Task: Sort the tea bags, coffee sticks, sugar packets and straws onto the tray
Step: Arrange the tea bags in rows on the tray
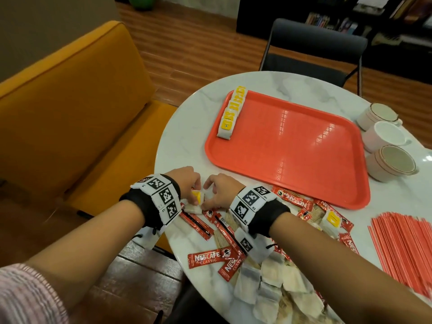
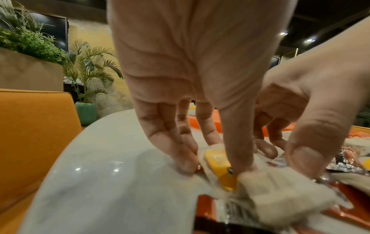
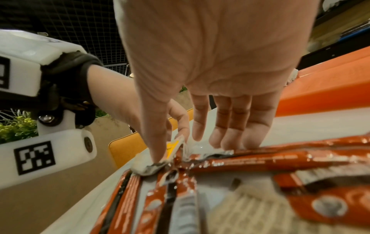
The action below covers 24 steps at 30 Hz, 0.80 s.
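Hands meet at near-left edge of marble table [image 1: 187,127]. Left hand [image 1: 187,181] fingers [image 2: 180,152] curled down, pinching yellow-tagged tea bag [image 2: 220,169] standing on edge on the table. Right hand [image 1: 219,190] thumb presses same tea bag from other side, other fingers [image 3: 236,129] fairly straight, tips down on table. Coffee sticks [image 1: 205,259] and loose tea bags [image 1: 268,288] scattered under right forearm, straws [image 1: 406,249] bundled at right. Red tray [image 1: 292,148] holds row of tea bags [image 1: 231,113] along its left rim. Three cups [image 1: 388,141] right of tray
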Tool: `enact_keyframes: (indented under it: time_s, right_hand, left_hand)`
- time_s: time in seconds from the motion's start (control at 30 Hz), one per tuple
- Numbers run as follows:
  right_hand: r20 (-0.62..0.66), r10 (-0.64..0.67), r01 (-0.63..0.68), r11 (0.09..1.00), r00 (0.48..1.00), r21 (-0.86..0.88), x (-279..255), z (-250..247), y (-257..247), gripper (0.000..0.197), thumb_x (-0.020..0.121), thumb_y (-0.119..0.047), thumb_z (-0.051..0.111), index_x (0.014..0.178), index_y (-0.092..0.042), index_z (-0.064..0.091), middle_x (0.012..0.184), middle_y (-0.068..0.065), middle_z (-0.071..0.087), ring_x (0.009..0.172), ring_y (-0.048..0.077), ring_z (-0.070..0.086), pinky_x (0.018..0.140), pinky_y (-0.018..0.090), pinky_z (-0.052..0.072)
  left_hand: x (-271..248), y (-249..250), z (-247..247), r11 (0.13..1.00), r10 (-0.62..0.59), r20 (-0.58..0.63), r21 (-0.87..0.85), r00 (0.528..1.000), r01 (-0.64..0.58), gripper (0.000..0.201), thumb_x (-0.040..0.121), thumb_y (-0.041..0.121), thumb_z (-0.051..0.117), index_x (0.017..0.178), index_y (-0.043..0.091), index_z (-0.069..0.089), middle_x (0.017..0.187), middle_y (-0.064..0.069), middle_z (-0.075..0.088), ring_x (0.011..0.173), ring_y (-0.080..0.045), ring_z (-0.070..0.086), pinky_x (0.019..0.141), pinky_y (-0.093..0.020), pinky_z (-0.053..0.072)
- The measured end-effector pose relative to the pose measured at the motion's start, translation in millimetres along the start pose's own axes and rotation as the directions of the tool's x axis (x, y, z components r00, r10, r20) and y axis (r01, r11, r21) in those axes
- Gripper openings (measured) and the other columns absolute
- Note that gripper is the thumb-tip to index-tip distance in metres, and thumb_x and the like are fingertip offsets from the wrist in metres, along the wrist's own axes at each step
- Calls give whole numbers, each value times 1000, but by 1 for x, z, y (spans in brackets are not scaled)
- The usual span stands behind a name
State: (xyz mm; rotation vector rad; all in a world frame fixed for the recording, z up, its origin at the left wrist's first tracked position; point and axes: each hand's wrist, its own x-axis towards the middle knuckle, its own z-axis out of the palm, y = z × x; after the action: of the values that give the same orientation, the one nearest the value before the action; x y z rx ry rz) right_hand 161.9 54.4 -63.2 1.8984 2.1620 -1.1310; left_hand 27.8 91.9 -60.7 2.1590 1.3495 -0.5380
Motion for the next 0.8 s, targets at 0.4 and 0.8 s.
enact_keyframes:
  time_s: [0.4,0.8]
  right_hand:
    - [-169,-18,59,969,985,239,-19,-8,16,31,87,-22,61,116,-12,59,103,7,64,80,10,51,61,17,38]
    - [-215,-52,145,884,975,445,-36,-48,40,21,90,-18,56,96,-1,66,65,-6,59,58,5,52,58,18,42]
  left_hand:
    - [-7,8,-9,946,72,-207,-295,976,-133,13,81,18,71,91,12,65,83,3,62,75,-9,54,65,-13,41]
    - [-13,10,-39,886,138,-218,-409,966,-219,13,78,19,73,89,14,70,77,11,64,72,0,57,63,-3,44]
